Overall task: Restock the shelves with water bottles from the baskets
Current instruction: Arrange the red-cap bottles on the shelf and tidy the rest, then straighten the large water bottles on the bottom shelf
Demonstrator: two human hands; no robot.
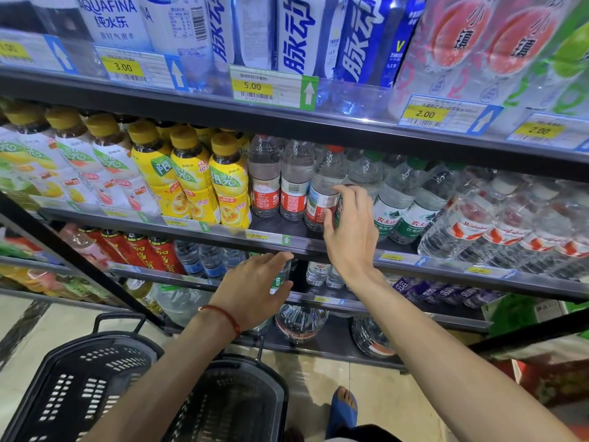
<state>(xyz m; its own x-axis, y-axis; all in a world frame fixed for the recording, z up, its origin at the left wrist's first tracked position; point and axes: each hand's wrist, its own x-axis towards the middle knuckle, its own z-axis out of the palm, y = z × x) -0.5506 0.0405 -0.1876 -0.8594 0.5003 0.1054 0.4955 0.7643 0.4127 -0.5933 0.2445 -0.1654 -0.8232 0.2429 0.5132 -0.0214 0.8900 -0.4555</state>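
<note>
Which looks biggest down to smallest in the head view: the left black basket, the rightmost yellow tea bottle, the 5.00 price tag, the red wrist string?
1. left black basket, though nearness to the camera inflates it.
2. yellow tea bottle and 5.00 price tag: too alike to rank.
3. red wrist string, smallest.

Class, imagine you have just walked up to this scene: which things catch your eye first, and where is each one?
The right hand grips a green-label water bottle on the middle shelf, beside red-label bottles, while the left hand holds a second bottle just below that shelf's edge. Bright yellow drink bottles stand further left, and two dark baskets sit on the floor below.
</note>
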